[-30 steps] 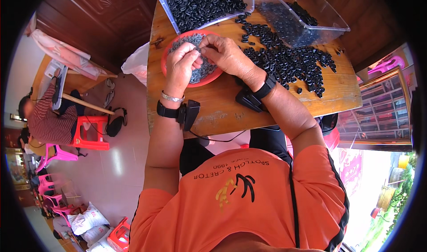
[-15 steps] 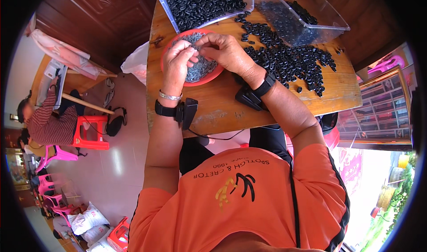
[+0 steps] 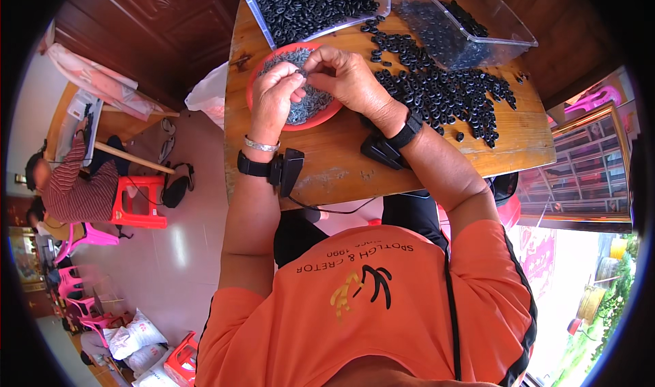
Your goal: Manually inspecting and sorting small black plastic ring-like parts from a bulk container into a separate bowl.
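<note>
Over a red bowl point(image 3: 321, 121) of small grey pieces point(image 3: 312, 106), my two hands meet, fingertips nearly touching. My left hand point(image 3: 274, 99) is closed in a pinch on a small black oval piece point(image 3: 301, 74), only partly visible. My right hand point(image 3: 349, 81) bends its thumb and forefinger against the same spot; its fingertips are closed, but what they grip is too small to make out. To the right of the bowl a pile of black oval pieces point(image 3: 443, 95), each with a slot or hole, spreads over the wooden table point(image 3: 522, 131).
Behind the bowl, a clear plastic bin point(image 3: 253, 13) holds many black pieces. Another clear bin point(image 3: 501, 51) lies tipped at the back right, pieces inside. A cable point(image 3: 327, 212) hangs by the table's near edge. At left, a person in stripes point(image 3: 82, 192) sits on a red stool point(image 3: 140, 209).
My fingertips have shifted very slightly, and the right forefinger is bent a little more. Both hands stay above the bowl; the piles and bins are unchanged.
</note>
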A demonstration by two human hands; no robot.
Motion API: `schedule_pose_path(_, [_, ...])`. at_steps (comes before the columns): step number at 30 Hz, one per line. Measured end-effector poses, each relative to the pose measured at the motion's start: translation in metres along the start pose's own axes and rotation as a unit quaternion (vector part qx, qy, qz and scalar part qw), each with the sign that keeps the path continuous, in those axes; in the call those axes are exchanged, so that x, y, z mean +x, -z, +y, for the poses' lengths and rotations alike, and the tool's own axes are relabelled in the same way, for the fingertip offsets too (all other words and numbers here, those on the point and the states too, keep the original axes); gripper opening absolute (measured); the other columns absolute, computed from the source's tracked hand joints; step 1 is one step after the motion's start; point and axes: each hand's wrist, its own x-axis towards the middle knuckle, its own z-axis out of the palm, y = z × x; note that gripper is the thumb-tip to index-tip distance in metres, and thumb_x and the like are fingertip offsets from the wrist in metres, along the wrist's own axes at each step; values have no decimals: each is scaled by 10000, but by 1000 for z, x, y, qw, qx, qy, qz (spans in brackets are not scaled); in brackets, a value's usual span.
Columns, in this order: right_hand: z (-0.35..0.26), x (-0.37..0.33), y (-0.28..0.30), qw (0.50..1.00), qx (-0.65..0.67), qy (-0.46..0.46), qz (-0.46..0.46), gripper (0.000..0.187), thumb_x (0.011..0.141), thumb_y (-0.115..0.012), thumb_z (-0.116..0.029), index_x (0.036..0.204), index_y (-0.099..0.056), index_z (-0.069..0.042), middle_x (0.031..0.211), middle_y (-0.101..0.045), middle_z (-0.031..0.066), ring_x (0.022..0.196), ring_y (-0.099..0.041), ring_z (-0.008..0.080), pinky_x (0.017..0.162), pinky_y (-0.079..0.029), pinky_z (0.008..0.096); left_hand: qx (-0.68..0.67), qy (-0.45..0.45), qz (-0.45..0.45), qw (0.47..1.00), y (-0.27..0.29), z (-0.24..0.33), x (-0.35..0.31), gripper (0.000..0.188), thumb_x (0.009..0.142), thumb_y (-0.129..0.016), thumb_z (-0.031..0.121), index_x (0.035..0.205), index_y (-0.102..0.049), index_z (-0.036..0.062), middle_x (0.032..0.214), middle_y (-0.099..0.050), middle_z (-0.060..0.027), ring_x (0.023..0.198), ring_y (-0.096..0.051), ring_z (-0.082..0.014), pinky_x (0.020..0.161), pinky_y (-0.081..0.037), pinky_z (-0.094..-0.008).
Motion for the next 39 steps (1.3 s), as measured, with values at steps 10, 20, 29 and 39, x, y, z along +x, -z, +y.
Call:
schedule_pose_path(10, [0, 1, 1, 996, 88, -5, 13, 154, 849, -614, 7, 1003, -628, 8, 896, -642, 4, 835, -584, 61, 757, -494, 225, -43, 14, 6, 999, -2, 9, -2, 151, 855, -550, 143, 829, -603, 4, 738, -610, -33, 619, -569, -89, 548, -439, -209])
schedule_pose_path(20, [-2, -2, 3, 959, -265, 98, 8, 157, 752, -672, -113, 905, -663, -78, 865, -650, 107, 784, -631, 295, 708, -505, 357, -9, -30, 103, 994, 3, 12, -4, 107, 866, -554, 106, 855, -594, 8, 719, -613, -42, 578, -552, -73, 527, -432, -193])
schedule_pose_path(29, [0, -4, -9, 894, -419, 102, -125, 155, 744, -662, -161, 879, -673, -86, 869, -608, 103, 894, -597, 300, 787, -474, 394, 5, -27, 90, 996, 0, 10, -4, 113, 867, -551, 106, 855, -598, 5, 711, -606, -27, 590, -549, -65, 530, -434, -191])
schedule_pose_path(39, [18, 6, 2, 998, -59, 16, -18, 132, 834, -644, -90, 948, -662, -24, 832, -664, 46, 732, -620, 148, 695, -503, 271, 7, -25, 94, 995, 1, 12, -3, 104, 863, -554, 101, 838, -593, 8, 700, -600, -23, 590, -545, -63, 532, -432, -190])
